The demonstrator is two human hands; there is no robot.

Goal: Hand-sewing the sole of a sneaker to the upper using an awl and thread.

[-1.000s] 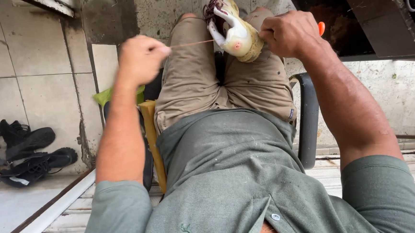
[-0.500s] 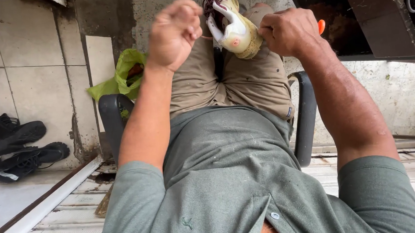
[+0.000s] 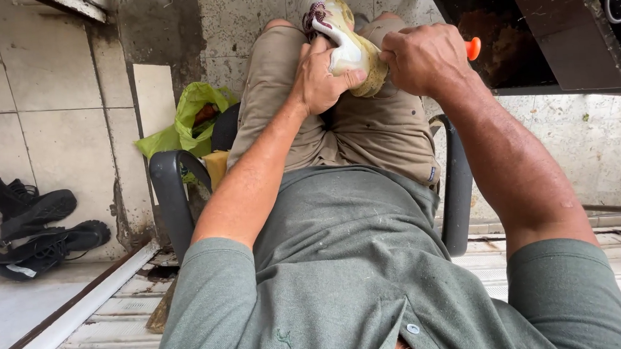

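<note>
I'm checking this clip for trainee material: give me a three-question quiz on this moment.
1. True or false: both hands touch the shoe.
2. What lies on the floor at the far left? A) black shoes B) a bucket C) a broom
3. What colour is the bag beside the chair?

Key:
1. True: the left hand and right hand both grip it over the lap.
2. A, the black shoes.
3. Green: the bag sits left of the chair.
</note>
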